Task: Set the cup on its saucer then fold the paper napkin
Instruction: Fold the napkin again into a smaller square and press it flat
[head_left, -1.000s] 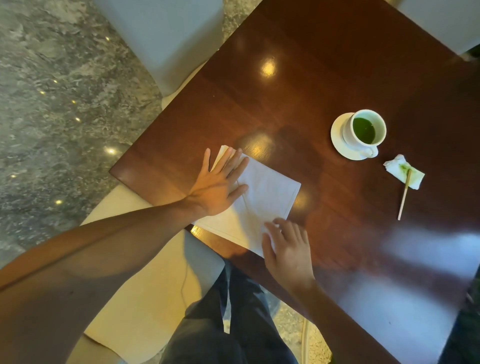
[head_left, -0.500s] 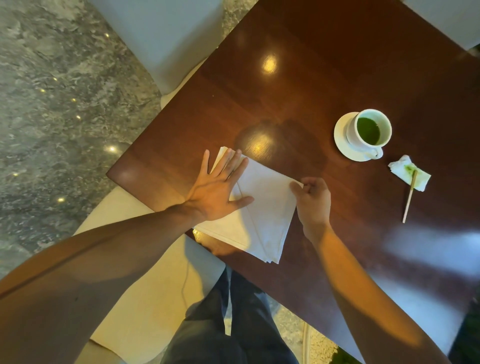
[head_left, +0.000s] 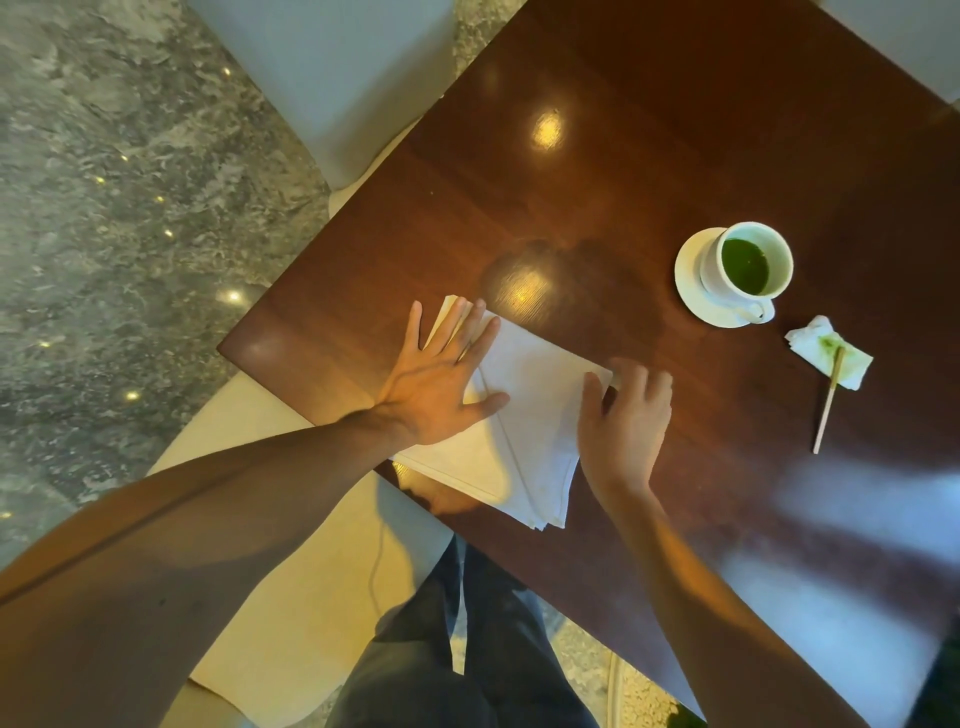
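Note:
A white cup (head_left: 746, 266) holding green liquid stands on its white saucer (head_left: 691, 283) at the table's right. The white paper napkin (head_left: 530, 415) lies folded near the table's front edge, its lower corner hanging over that edge. My left hand (head_left: 441, 382) lies flat, fingers spread, pressing the napkin's left part. My right hand (head_left: 623, 421) rests on the napkin's right edge, fingers curled over its right corner and thumb on the paper.
A crumpled tissue stained green (head_left: 826, 353) and a wooden stir stick (head_left: 827, 402) lie right of the saucer. The dark wooden table (head_left: 571, 182) has a pale chair (head_left: 332, 73) at the far left. My legs show below the table edge.
My right hand went from the napkin's near corner to its right corner, pinched it, and now lies along the right edge. The napkin looks narrower, folded over. My left hand stayed pressing.

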